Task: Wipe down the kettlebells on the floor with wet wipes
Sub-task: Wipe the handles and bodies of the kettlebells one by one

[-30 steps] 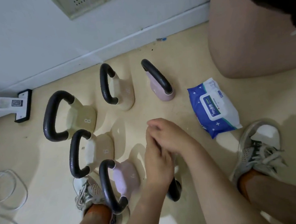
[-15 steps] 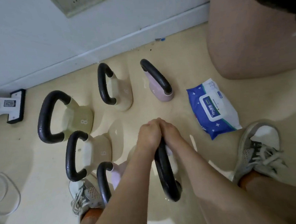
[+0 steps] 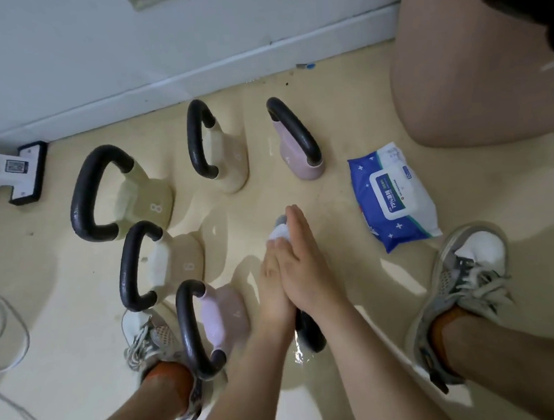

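Note:
Several kettlebells with black handles stand on the beige floor: a cream "8" (image 3: 149, 204), a cream "6" (image 3: 181, 262), a pink "4" (image 3: 225, 313), a cream one (image 3: 231, 155) and a pink one (image 3: 298, 157) near the wall. Another kettlebell sits under my hands; only part of its black handle (image 3: 310, 337) shows. My left hand (image 3: 271, 287) and my right hand (image 3: 304, 267) press together around that handle. A white wet wipe (image 3: 279, 235) bunches out at their fingertips.
A blue and white wet-wipe pack (image 3: 394, 196) lies on the floor to the right. My shoes (image 3: 147, 337) (image 3: 464, 278) flank the kettlebells. Another person's leg (image 3: 472, 65) fills the upper right. A white stand with a black foot (image 3: 25, 173) and a cable (image 3: 2, 327) are at left.
Both hands slid along the handle: from its middle to its far end half a second ago, then back to the middle, where they are flatter, with the wipe showing at the fingertips.

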The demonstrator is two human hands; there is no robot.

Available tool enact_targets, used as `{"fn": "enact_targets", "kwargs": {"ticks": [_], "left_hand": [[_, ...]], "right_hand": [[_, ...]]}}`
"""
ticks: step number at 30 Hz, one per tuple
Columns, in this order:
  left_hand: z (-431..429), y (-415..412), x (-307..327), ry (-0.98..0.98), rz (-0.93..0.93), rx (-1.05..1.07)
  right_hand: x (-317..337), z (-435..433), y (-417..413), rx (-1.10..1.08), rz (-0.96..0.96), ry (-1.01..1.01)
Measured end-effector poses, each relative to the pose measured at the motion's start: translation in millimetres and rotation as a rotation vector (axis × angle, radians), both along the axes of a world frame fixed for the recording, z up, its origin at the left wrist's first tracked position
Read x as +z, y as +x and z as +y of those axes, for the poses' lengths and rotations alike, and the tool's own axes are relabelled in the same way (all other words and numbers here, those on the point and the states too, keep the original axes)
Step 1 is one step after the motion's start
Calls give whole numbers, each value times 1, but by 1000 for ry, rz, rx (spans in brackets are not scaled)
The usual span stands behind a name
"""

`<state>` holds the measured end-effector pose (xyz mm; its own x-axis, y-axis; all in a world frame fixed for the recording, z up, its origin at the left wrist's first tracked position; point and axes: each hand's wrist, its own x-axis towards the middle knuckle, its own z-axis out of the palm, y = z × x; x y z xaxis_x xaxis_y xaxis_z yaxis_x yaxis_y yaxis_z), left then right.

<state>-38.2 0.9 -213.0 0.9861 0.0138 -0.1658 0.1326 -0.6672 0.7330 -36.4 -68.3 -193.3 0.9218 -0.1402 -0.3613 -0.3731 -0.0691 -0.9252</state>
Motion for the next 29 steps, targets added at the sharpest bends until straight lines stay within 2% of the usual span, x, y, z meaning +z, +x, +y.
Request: {"fn": "enact_targets", "kwargs": {"ticks": [3,4,11,16,20,21,23,25,27,29], "left_hand": [[-4,-37,18,-347,265,122],[-4,-47,26,-396,291,142],[5,-85,31,-467,242,153],[26,-95,45,-453,240,270],[54,-90,62,-676,344,393],[62,-87,67,-766,366,450],[82,-77,74,-923,359,562],[107,-67,79,-996,327,638],[131,-62,82,-974,323,708],[152,-59,79,-783,352,749]], "right_hand": [[1,1,-14,16,25,27],[4,2,-20,10,39,9],[6,17,-59,-109,257,-61],[26,-2,-74,131,440,-111],[44,-18,-47,162,516,-85],[46,-17,-40,117,508,-41],[41,-12,-32,-54,500,181],[39,-3,-29,-109,486,234],[34,9,-29,-125,491,201],[30,19,-27,-171,464,165]]}}
